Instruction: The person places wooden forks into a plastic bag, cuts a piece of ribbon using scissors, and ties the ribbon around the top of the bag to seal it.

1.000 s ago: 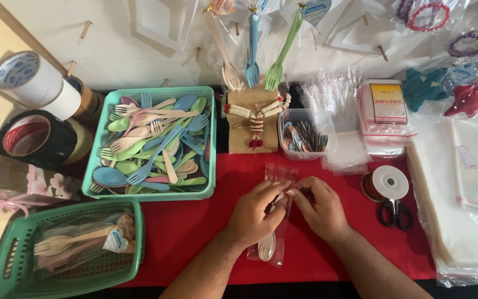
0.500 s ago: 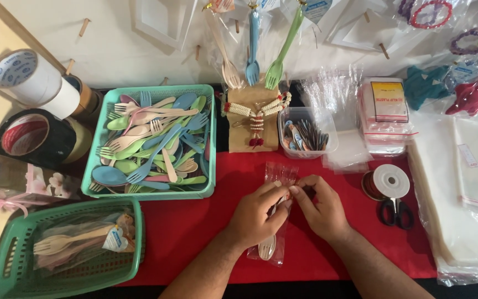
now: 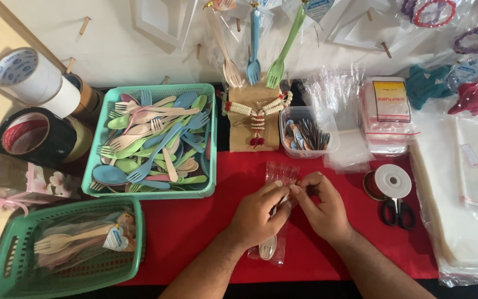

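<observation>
- Tabletop [image 3: 195, 232]: covered in red cloth, carries everything below; a white wall stands behind it.
- Clear bags [image 3: 460, 194]: a flat stack at my far right, well apart from my hands.
- Upper basket [image 3: 212, 138]: teal, heaped with loose forks and spoons in blue, green, pink and cream. Still quite full, so by my judgement much remains unpacked.
- Lower basket [image 3: 6, 260]: green, at my near left, holding finished packs [image 3: 78, 241] of cutlery in clear wrap with a small label. Only a few lie in it.
- Tape rolls [image 3: 29, 105]: white, black and brown, stacked at far left, beside the upper basket.
- Packet stack [image 3: 385, 113]: white packets with a yellow label, behind the ribbon.
- Tub [image 3: 308, 133]: small, clear, holding small dark pieces; just right of a brown card [image 3: 253, 119] strung with beads.
- Ribbon spool [image 3: 389, 181] and scissors [image 3: 398, 213]: just right of my right hand, touching each other.
- Sleeve [image 3: 275, 218]: narrow clear bag lying on the cloth between and under my hands, a cream spoon [image 3: 268, 247] inside with its bowl toward me. Top end not yet closed, as far as I can tell.
- Left hand [image 3: 256, 215]: fingers curled narrow, pinching the sleeve near its upper part.
- Right hand [image 3: 322, 207]: fingertips pinched on the same spot, touching the left hand's fingers. What is nipped between them is too small to tell.
- Progress, as I judge it: this pack is filled and at the closing step; labelling and placing in the lower basket are left.
</observation>
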